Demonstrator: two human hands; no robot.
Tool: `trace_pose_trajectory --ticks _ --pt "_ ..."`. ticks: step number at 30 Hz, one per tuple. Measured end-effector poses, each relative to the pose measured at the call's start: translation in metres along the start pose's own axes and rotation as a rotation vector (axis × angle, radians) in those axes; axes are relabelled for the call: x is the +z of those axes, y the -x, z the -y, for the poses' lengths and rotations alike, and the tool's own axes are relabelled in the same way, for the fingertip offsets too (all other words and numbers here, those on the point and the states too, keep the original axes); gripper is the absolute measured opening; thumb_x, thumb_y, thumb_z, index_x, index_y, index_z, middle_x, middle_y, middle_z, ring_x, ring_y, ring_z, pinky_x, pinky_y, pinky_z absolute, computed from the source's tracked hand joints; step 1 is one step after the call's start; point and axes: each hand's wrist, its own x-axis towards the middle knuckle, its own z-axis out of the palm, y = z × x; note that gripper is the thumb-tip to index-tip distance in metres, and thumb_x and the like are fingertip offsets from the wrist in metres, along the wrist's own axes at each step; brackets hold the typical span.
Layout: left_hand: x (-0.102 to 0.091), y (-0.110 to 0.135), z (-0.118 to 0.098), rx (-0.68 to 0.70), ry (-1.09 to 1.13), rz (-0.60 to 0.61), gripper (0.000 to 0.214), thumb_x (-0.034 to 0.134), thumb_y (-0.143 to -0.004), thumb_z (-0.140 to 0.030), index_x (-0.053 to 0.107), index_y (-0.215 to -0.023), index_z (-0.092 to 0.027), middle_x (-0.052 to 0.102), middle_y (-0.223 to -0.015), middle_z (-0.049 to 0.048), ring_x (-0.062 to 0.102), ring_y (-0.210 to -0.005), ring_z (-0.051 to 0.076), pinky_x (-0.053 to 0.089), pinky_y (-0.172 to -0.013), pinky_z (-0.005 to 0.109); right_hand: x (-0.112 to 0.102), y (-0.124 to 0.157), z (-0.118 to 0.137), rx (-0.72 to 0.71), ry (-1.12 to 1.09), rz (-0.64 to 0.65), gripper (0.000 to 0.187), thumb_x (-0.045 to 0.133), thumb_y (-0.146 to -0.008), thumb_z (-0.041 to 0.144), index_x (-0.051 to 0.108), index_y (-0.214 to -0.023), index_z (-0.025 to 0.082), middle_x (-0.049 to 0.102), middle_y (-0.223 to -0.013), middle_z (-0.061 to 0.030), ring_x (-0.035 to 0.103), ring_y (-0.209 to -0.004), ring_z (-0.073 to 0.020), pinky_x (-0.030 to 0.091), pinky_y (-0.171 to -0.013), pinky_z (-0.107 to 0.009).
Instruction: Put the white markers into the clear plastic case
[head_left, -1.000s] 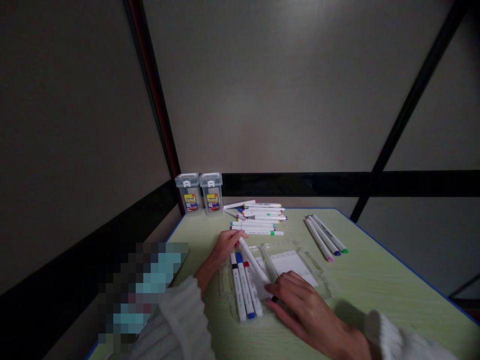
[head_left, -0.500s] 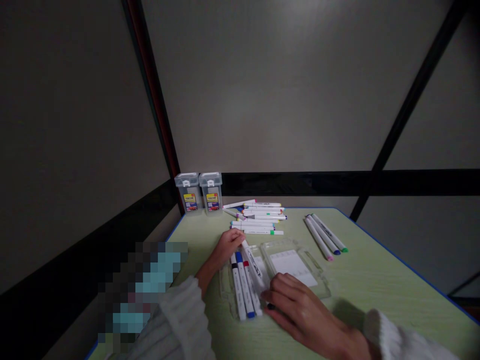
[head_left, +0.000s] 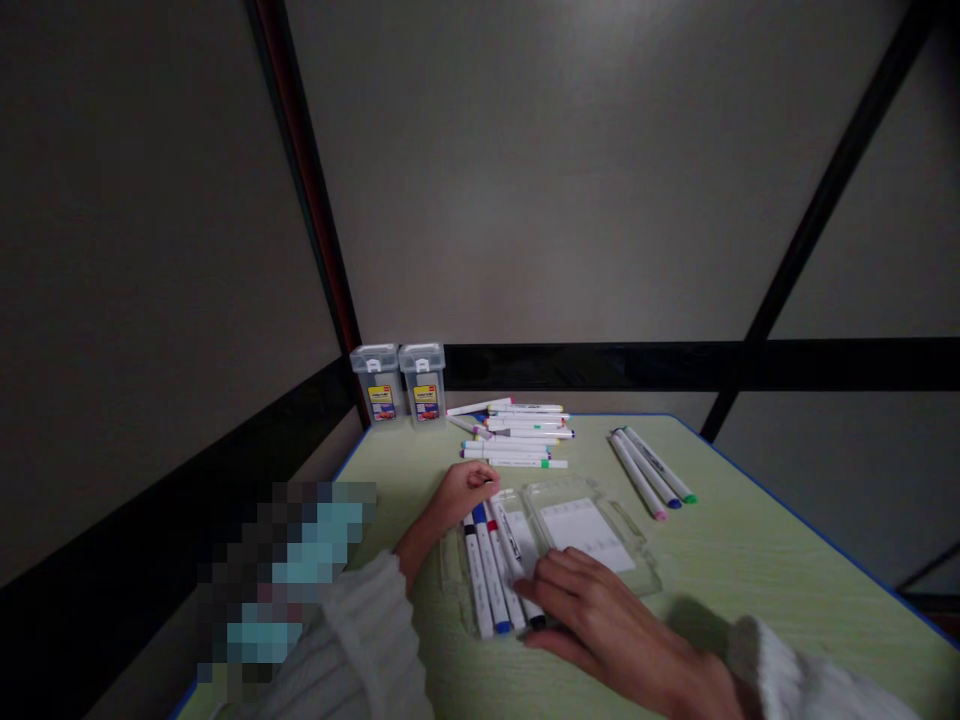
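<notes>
An open clear plastic case lies in front of me, with several white markers in its left half. One marker with a black end lies rightmost in the row, beside a red-capped marker, a blue-capped marker and a black-capped marker. My left hand is at the row's far end, its fingers curled closed close to the rightmost marker's tip, with nothing visible in them. My right hand is at the near end, thumb and fingers apart, index finger resting on that marker.
Several loose markers lie across the back of the table. Three thick markers lie at the right. Two lidded clear boxes stand at the back left. A white paper lies in the case's right half. A pixelated patch covers the left edge.
The rightmost marker has come down into line with the others in the case. My left hand has shifted slightly right off its tip, and my right fingers have loosened from its black end.
</notes>
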Motion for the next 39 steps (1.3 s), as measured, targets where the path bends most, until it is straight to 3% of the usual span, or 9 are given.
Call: trace_pose_trajectory --ticks 27,39 --pt "0.0020 -0.0017 0.0021 -0.044 0.077 -0.003 0.018 0.066 -0.052 -0.021 0.060 -0.066 -0.012 0.058 -0.059 0.0001 0.049 -0.055 0.009 0.035 -0.053 0.020 0.0014 -0.0011 -0.0006 0.067 -0.058 0.024 0.028 0.057 -0.079 0.029 0.057 -0.105 0.020 0.058 -0.090 -0.0047 0.053 -0.085 -0.0199 0.040 -0.075 -0.033" --pt "0.0063 0.0028 -0.0030 -0.036 0.006 0.014 0.016 0.063 -0.057 -0.021 0.060 -0.068 -0.011 0.046 -0.050 -0.0044 0.041 -0.048 0.007 0.030 -0.048 0.020 -0.0011 -0.0021 0.0036 0.066 -0.034 0.067 0.018 0.052 -0.082 0.028 0.055 -0.098 0.020 0.057 -0.090 -0.0042 0.051 -0.083 -0.0204 0.039 -0.073 -0.034"
